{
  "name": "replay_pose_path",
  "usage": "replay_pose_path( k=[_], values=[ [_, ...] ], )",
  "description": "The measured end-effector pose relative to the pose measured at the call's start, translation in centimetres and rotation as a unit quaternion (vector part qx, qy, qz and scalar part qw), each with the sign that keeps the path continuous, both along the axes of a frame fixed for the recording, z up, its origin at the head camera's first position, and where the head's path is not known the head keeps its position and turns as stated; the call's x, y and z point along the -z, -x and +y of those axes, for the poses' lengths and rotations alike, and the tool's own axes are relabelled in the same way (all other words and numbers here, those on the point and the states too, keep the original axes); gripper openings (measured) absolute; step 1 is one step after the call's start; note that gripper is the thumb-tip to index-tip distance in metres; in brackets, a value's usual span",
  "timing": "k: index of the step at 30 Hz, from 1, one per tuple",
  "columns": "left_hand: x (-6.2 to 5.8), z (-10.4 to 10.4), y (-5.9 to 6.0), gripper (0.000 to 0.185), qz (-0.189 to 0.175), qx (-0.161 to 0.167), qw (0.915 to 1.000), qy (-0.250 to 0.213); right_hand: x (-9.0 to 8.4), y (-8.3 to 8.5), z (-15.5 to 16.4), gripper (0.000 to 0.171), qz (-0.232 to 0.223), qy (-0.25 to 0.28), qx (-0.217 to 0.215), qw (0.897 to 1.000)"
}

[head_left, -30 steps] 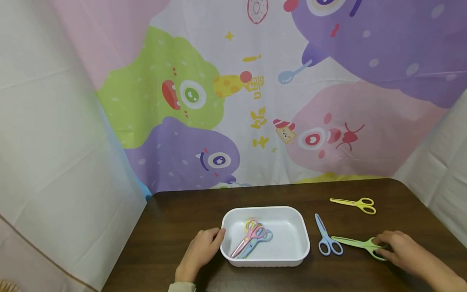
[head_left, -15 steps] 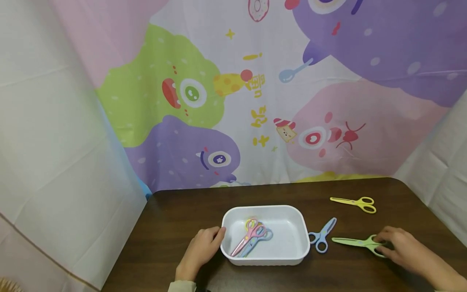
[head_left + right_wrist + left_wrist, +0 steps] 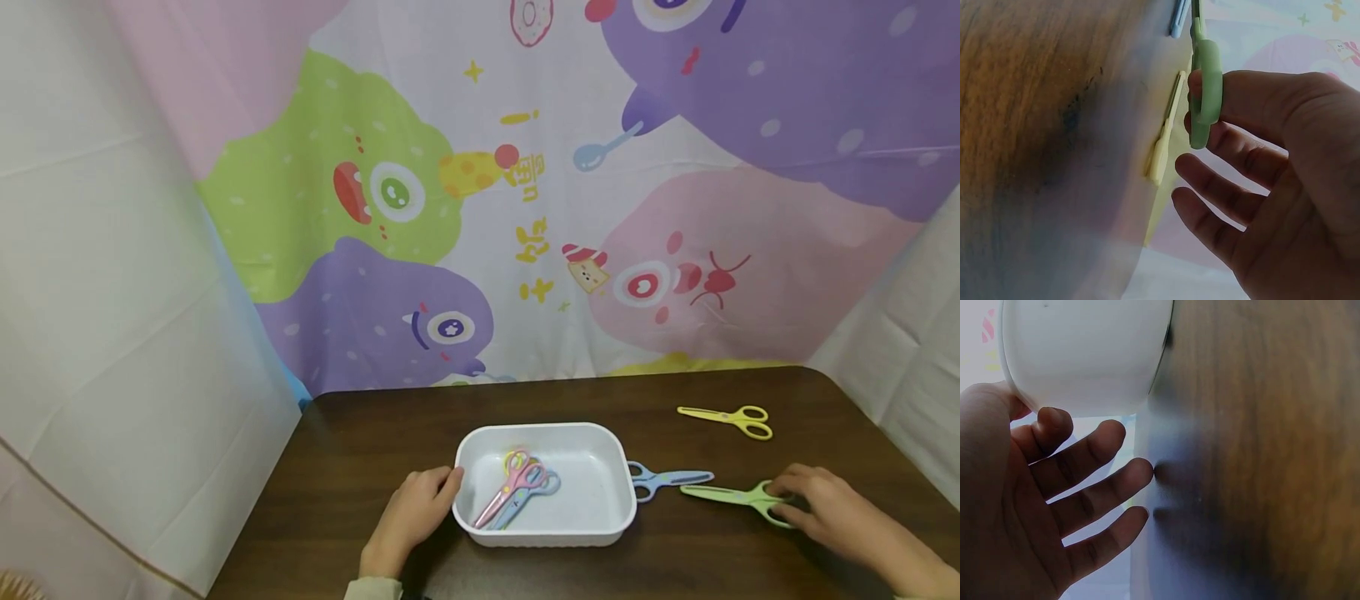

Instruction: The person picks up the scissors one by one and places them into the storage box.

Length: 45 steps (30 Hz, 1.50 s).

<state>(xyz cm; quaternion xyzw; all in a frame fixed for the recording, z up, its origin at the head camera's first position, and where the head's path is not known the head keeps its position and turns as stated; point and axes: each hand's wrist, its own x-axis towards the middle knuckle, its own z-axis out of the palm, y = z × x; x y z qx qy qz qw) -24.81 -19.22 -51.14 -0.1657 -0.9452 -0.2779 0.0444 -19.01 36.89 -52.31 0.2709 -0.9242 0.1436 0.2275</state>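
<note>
1. Right now the right hand [image 3: 821,508] pinches the green scissors [image 3: 731,497] by their handle, right of the white tray [image 3: 618,500] on the surface [image 3: 360,467].
2. Left hand [image 3: 412,512], fingers relaxed, rests against the tray's left wall.
3. Risk: dragging could knock the blue scissors [image 3: 667,479] beside the tray.

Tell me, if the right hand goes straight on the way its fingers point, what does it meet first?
The right hand points left along the table and already holds the green scissors. Past them, the blue scissors probably come first, then the white tray; depth is unclear.
</note>
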Motion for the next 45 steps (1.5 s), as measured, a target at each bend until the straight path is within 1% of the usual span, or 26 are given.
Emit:
replay_pose_path(
  k=[2,8,12,17,20,28,34,40,45],
  values=[
    [0.0,0.0,0.0,0.043,-0.001,0.0,1.0,0.001,-0.1,0.0,0.0,0.035,-0.007,0.0,0.003,1.0],
    [0.0,-0.1,0.0,0.041,-0.001,0.0,1.0,0.002,-0.4,0.0,-0.1,0.036,0.005,0.003,0.0,1.0],
    [0.0,0.0,0.0,0.04,0.0,0.0,1.0,0.0,-0.7,0.0,-0.1,0.035,-0.001,0.002,0.004,1.0],
    [0.2,0.1,0.0,0.034,-0.003,-0.005,1.0,-0.006,-0.9,0.1,0.0,0.033,-0.014,0.004,0.008,1.0],
    [0.2,0.1,0.0,0.033,-0.003,-0.006,0.9999,-0.01,-1.0,0.1,0.0,0.033,-0.013,0.007,0.008,1.0],
    [0.1,0.1,-0.1,0.034,-0.006,-0.007,0.9999,-0.013,-1.2,0.3,-0.2,0.034,0.0,0.016,0.004,1.0],
    [0.1,0.1,-0.1,0.034,-0.008,-0.007,0.9999,-0.012,-1.5,0.6,-0.1,0.036,0.031,0.02,-0.004,0.999],
    [0.1,0.1,-0.1,0.033,-0.011,-0.007,0.9999,-0.011,-1.9,0.8,-0.1,0.036,0.036,0.016,0.001,0.999],
    [0.0,0.1,-0.2,0.034,-0.013,-0.007,0.9998,-0.012,-2.3,1.1,-0.3,0.037,0.047,0.019,-0.004,0.999]
  ],
)
